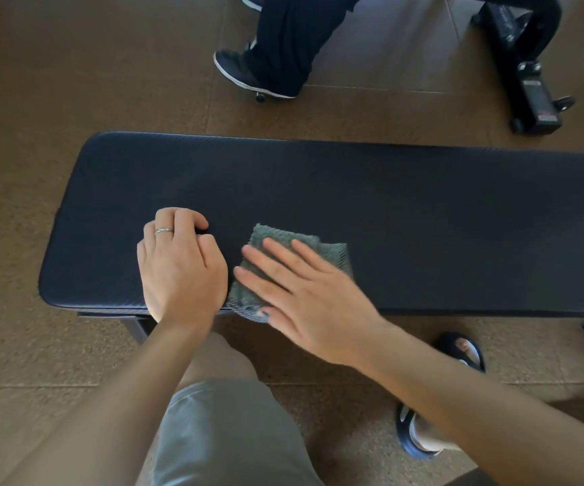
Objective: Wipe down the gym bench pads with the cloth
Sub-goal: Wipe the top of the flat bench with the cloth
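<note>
A long dark navy padded gym bench pad, the tabletop here, runs across the view from 9 o'clock to 3 o'clock over a brown speckled rubber floor. Toward 9 o'clock on the pad, the left hand rests on the near edge with its fingers curled under and nothing in its grip; a thin silver ring sits on one finger. Just beside it, close to the centre, a small grey-green textured cloth lies flat on the pad, one corner hanging over the near edge. The right hand presses down on the cloth with fingers straight and spread, its grip apart, pointing toward 10 o'clock. At 6 o'clock are the person's grey shorts, and at 4 o'clock a foot in a dark sandal. At 12 o'clock another person's dark trousers and dark shoe stand on the floor, and toward 2 o'clock sits a black metal bench frame
</note>
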Demonstrator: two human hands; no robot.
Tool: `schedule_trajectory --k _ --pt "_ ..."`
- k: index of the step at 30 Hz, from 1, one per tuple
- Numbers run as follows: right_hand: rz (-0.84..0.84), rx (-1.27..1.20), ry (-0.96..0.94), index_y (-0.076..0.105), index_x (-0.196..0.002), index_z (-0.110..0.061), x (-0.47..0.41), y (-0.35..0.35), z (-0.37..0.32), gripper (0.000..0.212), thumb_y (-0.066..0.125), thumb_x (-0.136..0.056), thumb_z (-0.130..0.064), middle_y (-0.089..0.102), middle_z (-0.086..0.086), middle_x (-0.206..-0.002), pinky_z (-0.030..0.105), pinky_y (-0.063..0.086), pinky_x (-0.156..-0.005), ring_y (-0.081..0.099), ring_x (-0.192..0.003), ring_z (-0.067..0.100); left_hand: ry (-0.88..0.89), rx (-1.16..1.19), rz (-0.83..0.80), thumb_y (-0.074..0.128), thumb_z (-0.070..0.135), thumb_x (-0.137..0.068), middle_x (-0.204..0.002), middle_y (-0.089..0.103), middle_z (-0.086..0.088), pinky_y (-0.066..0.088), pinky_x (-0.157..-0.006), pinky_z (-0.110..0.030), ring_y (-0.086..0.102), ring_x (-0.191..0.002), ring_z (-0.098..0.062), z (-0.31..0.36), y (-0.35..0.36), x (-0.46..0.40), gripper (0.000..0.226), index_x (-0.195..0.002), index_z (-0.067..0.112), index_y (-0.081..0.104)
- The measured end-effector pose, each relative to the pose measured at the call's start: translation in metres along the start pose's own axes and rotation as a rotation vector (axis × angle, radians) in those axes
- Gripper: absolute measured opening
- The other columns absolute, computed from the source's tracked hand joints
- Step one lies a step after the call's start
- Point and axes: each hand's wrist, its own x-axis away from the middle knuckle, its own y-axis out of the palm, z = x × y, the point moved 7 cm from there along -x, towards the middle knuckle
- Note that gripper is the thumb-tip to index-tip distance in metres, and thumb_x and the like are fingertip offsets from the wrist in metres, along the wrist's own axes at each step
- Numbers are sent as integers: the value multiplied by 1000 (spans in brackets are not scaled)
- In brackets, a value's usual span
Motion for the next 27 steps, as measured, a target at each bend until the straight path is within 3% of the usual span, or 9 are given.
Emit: schedule_trajectory --k 3,6,12,16,19,24,27 --pt "-34 -1 163 2 -164 -31 32 -3 52 57 11 -111 -49 -3 -5 -172 42 0 -129 -10 -158 16 -1 -4 -20 36 15 -91 -114 58 -6 39 -93 -43 49 -100 -29 0 1 1 25 -101 12 59" --pt "-33 11 338 3 -164 -29 42 -9 84 58 3 -109 -48 1 -4 -172 46 8 -129 -8 -158 18 7 -25 -24 37 15 -92 -114 57 -6 38 -94 -44 49 -102 -29 1 2 1 24 -101 12 59" --pt "5 -9 73 12 -164 -27 -68 -16 37 60 11 -107 -44 9 0 -172 48 7 -128 3 -159 25 13 -40 -4 36 15 -91 -114 57 -7 37 -92 -45 48 -101 -30 1 2 -1 24 -101 12 58" --pt "40 -55 68 15 -164 -30 -136 -27 37 56 17 -110 -41 10 -2 -172 47 5 -128 3 -159 22 12 -59 0 38 14 -92 -112 57 -10 39 -90 -47 50 -100 -33 2 2 -2 24 -102 10 59" --pt "34 -80 86 16 -163 -31 -137 -30 54 55 18 -109 -40 12 -3 -172 45 4 -128 5 -159 21 4 -56 -5 38 14 -90 -113 57 -10 39 -91 -48 50 -100 -33 1 2 0 24 -102 11 59" --pt "146 -60 490 31 -160 -21 -51 -31 184 61 14 -103 -37 34 10 -165 45 19 -125 28 -153 30 14 -55 -3 36 15 -90 -114 57 -9 39 -92 -47 49 -101 -33 3 2 0 26 -102 11 59" --pt "93 -108 706 25 -162 -22 -9 -27 225 57 18 -108 -37 32 6 -164 44 13 -126 23 -153 27 11 -55 14 36 14 -90 -113 57 -9 39 -91 -47 49 -100 -33 4 3 0 25 -100 11 58"
